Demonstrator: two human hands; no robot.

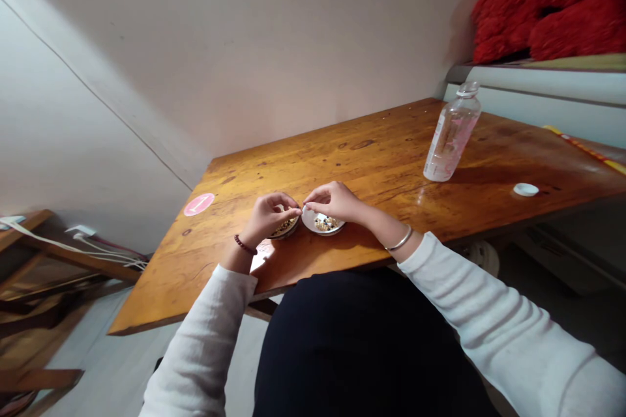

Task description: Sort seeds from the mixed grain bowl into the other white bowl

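Observation:
Two small bowls stand side by side on the wooden table near its front edge. My left hand [274,214] is over the left bowl [292,232], which holds mixed pale and dark beans or grains and is partly covered by that hand. Above the white right bowl [310,221], with pale and dark pieces [327,224] in it, is my right hand [337,201]. Both hands are closed in a pinch, thumb to fingers, their fingertips nearly meeting between the bowls. Whatever sits between the fingertips is too small to make out.
A clear plastic bottle [452,133] without its cap stands on the wooden table [293,166] to the right. A white cap [526,189] lies nearby. At the left is a round pink sticker [199,204] marked 1. Red plush cushions [577,13] rest at the back right.

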